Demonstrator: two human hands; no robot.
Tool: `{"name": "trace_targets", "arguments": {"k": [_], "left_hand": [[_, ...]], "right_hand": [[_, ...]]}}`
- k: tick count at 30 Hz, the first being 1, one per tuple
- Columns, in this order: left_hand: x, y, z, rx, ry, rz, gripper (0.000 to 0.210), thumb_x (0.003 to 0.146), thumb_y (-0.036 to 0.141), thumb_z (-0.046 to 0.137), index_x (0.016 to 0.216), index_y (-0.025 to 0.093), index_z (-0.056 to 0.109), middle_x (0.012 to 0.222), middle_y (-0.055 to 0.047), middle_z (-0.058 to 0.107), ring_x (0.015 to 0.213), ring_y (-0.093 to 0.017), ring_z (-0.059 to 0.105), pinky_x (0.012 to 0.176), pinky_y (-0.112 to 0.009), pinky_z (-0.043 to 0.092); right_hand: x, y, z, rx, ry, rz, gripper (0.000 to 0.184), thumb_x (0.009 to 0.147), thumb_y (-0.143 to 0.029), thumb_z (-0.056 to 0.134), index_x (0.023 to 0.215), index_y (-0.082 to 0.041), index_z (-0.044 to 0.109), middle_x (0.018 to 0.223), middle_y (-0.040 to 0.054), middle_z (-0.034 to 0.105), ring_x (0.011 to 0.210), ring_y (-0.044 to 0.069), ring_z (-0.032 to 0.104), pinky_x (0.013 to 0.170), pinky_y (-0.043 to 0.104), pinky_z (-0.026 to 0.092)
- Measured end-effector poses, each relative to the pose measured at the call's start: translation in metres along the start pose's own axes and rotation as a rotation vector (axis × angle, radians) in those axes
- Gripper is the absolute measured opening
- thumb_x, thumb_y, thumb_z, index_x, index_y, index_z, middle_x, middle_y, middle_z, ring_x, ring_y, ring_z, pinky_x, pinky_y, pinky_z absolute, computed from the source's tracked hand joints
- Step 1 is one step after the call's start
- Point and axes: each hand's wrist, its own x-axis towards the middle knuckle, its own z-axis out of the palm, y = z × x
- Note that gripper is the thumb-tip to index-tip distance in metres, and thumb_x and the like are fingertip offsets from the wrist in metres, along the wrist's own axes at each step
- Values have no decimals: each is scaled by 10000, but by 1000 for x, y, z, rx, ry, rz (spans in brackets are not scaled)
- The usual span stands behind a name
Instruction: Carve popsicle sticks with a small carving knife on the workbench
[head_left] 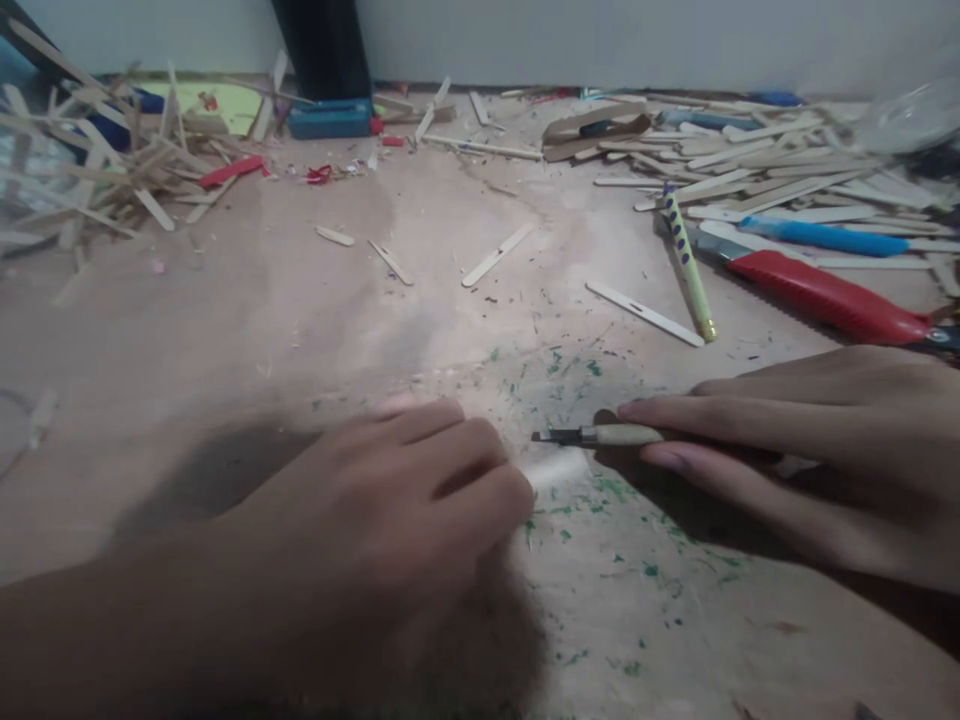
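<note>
My right hand (817,450) pinches a small carving chisel (622,434) by its pale wooden handle, its short dark metal blade pointing left. Close to that blade, my left hand (420,490) is closed with curled fingers, low over the table. A pale, blurred flat craft stick (559,470) sticks out from its fingertips; the rest of it is hidden under the hand. Green shavings (615,488) lie scattered on the wooden table (225,350) around both hands.
Beyond my right hand lie a red-handled knife (832,295), a yellow dotted pencil (686,260) and a blue pen-like tool (832,236). Heaps of craft sticks (780,165) fill the back right and back left. A blue-based dark object (330,118) stands by the wall.
</note>
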Motion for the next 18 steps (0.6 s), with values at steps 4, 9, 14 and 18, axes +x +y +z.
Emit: {"name": "trace_targets", "arguments": {"k": [4,9,14,18], "left_hand": [[2,-8,-8,88,-47,68,365,1282,68,516,1194,222,835,1220,-49,932,1016,-245,831,873,-431,633],[2,-12,-9,100,-47,107,329,1329,187,589,1165,218,872,1198,-37,927,1032,-256,820,912,-445,647],[6,-12,-5,41,-42,4,414,1317,130,512,1123,215,868,1157,-46,902,997,-249,830,921,-445,646],[8,-10,-9,79,-42,36,482,1383,189,464,1117,208,865,1139,-44,905,1010,-251,846,953,-438,641]], "right_hand": [[-1,2,3,21,73,25,244,1380,-418,584,1487,-433,802,970,-54,961,625,177,845,511,395,598],[-1,1,2,48,57,26,252,1372,-393,596,1466,-413,829,939,-41,952,629,190,851,520,382,608],[-4,3,6,73,81,68,307,1374,-431,583,1576,-477,810,997,-38,962,669,223,860,550,434,612],[-5,4,8,53,83,72,321,1354,-416,618,1598,-484,814,1016,-31,971,663,241,861,528,455,597]]}}
